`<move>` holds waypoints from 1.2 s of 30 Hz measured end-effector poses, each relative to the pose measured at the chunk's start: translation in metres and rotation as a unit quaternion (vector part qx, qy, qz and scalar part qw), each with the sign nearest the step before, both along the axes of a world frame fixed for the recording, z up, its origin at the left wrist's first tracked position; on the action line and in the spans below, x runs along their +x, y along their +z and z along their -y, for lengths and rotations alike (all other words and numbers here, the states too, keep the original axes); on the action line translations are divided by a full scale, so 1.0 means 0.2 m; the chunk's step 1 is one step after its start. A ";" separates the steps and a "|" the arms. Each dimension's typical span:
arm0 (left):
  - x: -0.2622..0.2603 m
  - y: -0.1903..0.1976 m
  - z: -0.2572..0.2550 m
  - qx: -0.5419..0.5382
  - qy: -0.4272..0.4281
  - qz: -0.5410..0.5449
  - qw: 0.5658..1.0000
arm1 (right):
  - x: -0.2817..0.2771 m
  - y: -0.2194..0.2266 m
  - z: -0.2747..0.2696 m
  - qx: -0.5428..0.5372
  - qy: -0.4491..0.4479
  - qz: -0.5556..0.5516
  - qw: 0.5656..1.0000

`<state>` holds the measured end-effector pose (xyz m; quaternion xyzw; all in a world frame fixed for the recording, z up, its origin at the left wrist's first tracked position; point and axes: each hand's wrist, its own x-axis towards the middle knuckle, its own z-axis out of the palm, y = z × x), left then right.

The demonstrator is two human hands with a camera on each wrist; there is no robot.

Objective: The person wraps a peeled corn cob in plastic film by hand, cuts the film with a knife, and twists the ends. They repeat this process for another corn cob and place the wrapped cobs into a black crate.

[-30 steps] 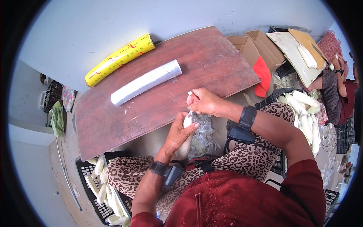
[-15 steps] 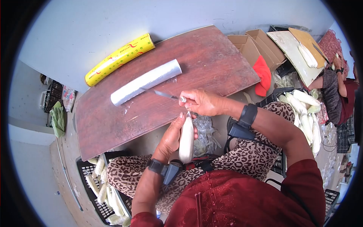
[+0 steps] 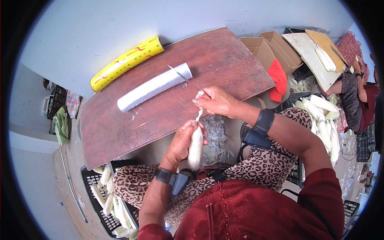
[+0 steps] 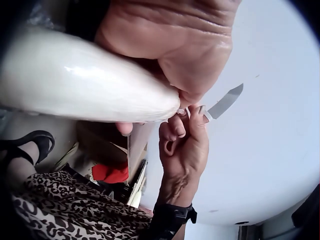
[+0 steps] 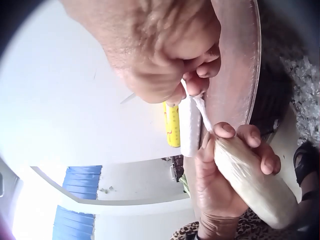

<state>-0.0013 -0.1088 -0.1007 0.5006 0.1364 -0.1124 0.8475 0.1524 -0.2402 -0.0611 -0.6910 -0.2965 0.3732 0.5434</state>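
Note:
My left hand [image 3: 182, 140] grips a pale ear of corn [image 3: 195, 150] near its top, over the lap. The ear hangs almost upright, and its surface looks glossy in the left wrist view. From its tip a twisted white tail [image 5: 202, 111] runs up to my right hand [image 3: 218, 103], which pinches the tail's upper end. That same hand holds a knife by its white handle; the blade [image 4: 227, 102] points away from the ear. In the head view the blade overlaps the right end of a clear film roll [image 3: 154, 89] on the reddish table [image 3: 224, 64].
Behind the film roll lies a yellow printed roll [image 3: 127, 63]. Black crates of corn stand left [image 3: 94, 204] and right [image 3: 280, 107] of the knees. Plastic scraps [image 3: 216, 136] lie below the table edge. Cardboard boxes [image 3: 276, 52] and a red cloth [image 3: 276, 80] are at right, another person beyond.
My right hand has moved up from the ear, stretching the twisted tail between both hands. The knife has swung from pointing left to pointing up-left. The ear, earlier tilted behind the left hand, now hangs nearly upright.

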 end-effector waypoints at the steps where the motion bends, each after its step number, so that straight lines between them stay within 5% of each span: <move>1: 0.00 0.00 0.00 0.013 0.004 -0.004 1.000 | -0.01 0.01 0.00 -0.023 0.000 -0.046 0.999; 5: 0.01 -0.01 0.01 0.034 0.016 -0.017 0.999 | -0.09 -0.02 -0.02 -0.061 -0.003 -0.073 0.995; 8: 0.02 -0.03 0.01 0.054 0.012 -0.016 0.998 | -0.08 -0.10 -0.03 -0.066 0.017 0.036 0.997; 17: -0.01 -0.06 0.00 0.046 -0.018 -0.010 0.999 | -0.03 -0.05 -0.04 -0.026 0.069 0.121 0.990; 20: -0.01 -0.09 -0.02 0.010 -0.003 -0.041 0.999 | -0.02 -0.12 -0.05 0.046 0.099 0.268 0.957; 23: -0.01 -0.10 0.00 -0.012 0.029 -0.078 0.996 | -0.03 -0.03 -0.05 -0.033 0.161 0.296 0.941; 29: 0.02 -0.12 0.03 -0.005 0.110 -0.155 0.982 | -0.05 -0.17 -0.11 0.024 0.182 0.493 0.851; 36: 0.06 -0.19 0.05 0.040 0.173 -0.185 0.967 | -0.06 -0.23 -0.16 0.053 0.140 0.503 0.851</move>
